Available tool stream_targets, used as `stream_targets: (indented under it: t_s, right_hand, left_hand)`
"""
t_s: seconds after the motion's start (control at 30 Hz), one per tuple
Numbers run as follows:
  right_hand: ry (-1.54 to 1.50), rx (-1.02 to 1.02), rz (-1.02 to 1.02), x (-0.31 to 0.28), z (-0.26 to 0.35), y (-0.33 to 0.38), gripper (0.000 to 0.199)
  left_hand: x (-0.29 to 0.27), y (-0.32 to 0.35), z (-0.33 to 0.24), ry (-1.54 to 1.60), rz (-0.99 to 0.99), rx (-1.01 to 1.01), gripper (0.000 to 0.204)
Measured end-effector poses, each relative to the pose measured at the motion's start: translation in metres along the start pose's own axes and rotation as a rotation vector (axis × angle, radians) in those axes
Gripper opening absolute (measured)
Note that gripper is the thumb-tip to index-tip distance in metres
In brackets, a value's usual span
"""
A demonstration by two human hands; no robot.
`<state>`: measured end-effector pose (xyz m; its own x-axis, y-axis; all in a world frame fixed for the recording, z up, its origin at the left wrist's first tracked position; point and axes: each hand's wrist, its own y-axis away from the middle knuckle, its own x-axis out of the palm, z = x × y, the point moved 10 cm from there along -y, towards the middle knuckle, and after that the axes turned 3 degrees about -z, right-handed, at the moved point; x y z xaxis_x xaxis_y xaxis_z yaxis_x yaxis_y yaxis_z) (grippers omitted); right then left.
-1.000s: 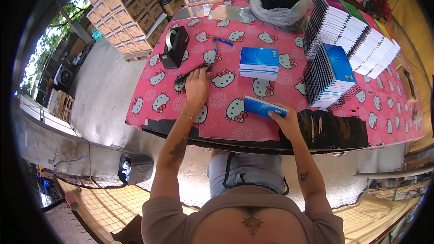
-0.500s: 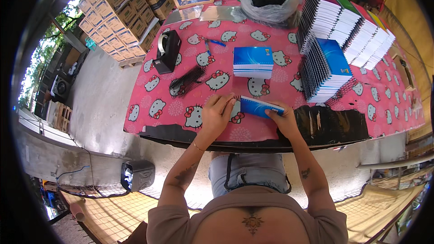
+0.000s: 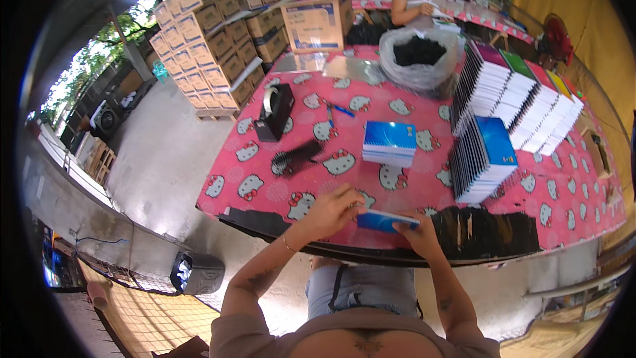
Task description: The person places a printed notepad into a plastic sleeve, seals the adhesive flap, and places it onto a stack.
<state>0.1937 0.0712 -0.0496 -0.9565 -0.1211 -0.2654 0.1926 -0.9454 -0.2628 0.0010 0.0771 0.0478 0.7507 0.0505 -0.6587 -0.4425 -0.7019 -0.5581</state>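
A small blue-covered notebook lies tilted just above the table's front edge. My right hand is closed on its right end, thumb on the cover. Fingers of my left hand are pinched together at the notebook's left end; anything between them is too small to make out. Beyond the notebook sits a short stack of blue notebooks. To the left of that stack lies a loose bunch of black binding coils. A taller stack of coil-bound blue notebooks stands to the right.
A black tape dispenser and blue pens lie on the pink patterned table. Coil-bound notebooks in several colours stand at the right. Farther back are a plastic bag of black coils, a carton and another person.
My view has tipped up, bringing the far person into sight. The notebook has turned more level and edge-on in my hands, and my left fingers have shifted at its left end.
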Motion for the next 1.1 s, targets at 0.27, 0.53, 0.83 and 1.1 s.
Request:
stream_targets:
  t_s: [0.27, 0.53, 0.83, 1.1]
  right_hand:
    - [-0.224, 0.123, -0.072, -0.002, 0.007, 0.008, 0.021]
    - [-0.449, 0.293, -0.264, -0.007, -0.009, 0.03, 0.025]
    - [-0.479, 0.308, -0.251, 0.0, -0.012, 0.026, 0.033]
    - [-0.48, 0.327, -0.23, -0.004, 0.004, 0.022, 0.025]
  left_hand:
    - [0.016, 0.001, 0.006, -0.035, 0.134, -0.013, 0.026]
    - [0.072, 0.058, -0.033, -0.514, 0.032, -0.02, 0.08]
    - [0.074, 0.042, -0.026, -0.574, 0.153, -0.068, 0.086]
    - [0.08, 0.036, -0.031, -0.535, 0.195, 0.013, 0.091]
